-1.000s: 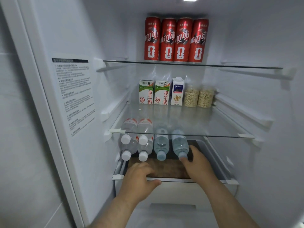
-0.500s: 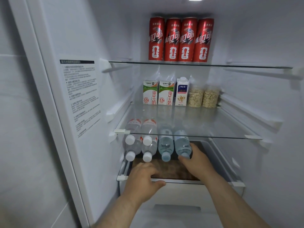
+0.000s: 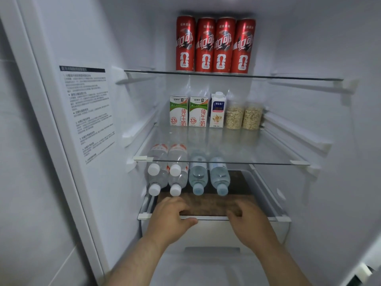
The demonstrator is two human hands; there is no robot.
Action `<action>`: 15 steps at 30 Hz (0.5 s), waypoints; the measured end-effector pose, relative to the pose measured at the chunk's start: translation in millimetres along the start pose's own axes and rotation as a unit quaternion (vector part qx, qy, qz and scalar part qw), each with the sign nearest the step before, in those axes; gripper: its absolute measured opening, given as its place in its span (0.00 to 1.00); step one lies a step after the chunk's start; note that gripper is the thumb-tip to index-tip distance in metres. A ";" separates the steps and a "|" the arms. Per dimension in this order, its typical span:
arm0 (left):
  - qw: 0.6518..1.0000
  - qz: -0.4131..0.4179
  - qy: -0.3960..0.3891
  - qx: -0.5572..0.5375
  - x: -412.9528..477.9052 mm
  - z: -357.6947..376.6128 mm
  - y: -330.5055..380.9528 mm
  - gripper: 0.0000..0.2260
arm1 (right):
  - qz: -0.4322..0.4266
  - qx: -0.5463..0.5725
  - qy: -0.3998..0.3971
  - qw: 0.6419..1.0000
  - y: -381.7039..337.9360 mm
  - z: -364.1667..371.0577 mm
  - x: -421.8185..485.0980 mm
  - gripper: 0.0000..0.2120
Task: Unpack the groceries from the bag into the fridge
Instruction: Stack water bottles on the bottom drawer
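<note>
As a person leans into an open fridge (image 3: 309, 48), the left hand (image 3: 171, 219) grips the front edge of the lowest glass shelf (image 3: 214, 218), fingers curled over the top and thumb tucked beneath. The right hand (image 3: 247, 220) lies on the same edge further right, its fingers bent over the glass. Its thumb is hidden, so whether it clasps the edge cannot be told. Neither hand holds any grocery.

Four water bottles (image 3: 208, 176) lie side by side on the left half of that shelf, caps toward the front, two with white caps and two tinted blue. The shelf's right-hand stretch lies open, a brown panel (image 3: 206, 203) showing through the glass. A white drawer (image 3: 216, 234) sits just below the edge.

On the middle shelf (image 3: 247, 162), everything stands against the back wall, leaving the front of the glass free: two green-and-white milk cartons (image 3: 188, 111) printed "3.3g" and 纯牛奶, a blue-and-white carton (image 3: 217, 109) with a screw cap, and two clear jars (image 3: 243, 117) of oats. Four red cans (image 3: 215, 45) marked "FIFA" line the back of the top shelf (image 3: 288, 77), touching one another, with room on either side.

A printed sticker (image 3: 88, 112) covers the left inner wall; its text is too small to read.
</note>
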State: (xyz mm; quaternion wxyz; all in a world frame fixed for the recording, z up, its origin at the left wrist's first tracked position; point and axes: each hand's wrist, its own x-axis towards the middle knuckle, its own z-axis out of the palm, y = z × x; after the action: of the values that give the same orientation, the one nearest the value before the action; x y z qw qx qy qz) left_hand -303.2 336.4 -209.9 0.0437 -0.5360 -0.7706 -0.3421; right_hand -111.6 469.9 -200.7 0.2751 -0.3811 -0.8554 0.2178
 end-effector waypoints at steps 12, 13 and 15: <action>0.999 -0.028 -0.031 0.028 -7.9 -6.4 17.2 0.12 | -0.055 -0.073 0.009 0.996 9.8 2.9 -22.4 0.16; 0.998 -0.018 -0.039 0.038 -11.7 -7.6 19.7 0.12 | -0.053 -0.089 -0.003 0.995 8.5 1.2 -26.2 0.17; 0.997 0.009 -0.038 0.061 -23.2 -9.3 25.8 0.15 | -0.040 -0.097 -0.028 0.994 4.8 -3.5 -37.2 0.21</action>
State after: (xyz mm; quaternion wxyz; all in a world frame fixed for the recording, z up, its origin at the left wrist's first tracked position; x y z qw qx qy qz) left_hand -274.2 317.6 -200.6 0.0500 -0.5515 -0.7865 -0.2735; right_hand -86.0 444.7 -212.1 0.2214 -0.3653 -0.8944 0.1326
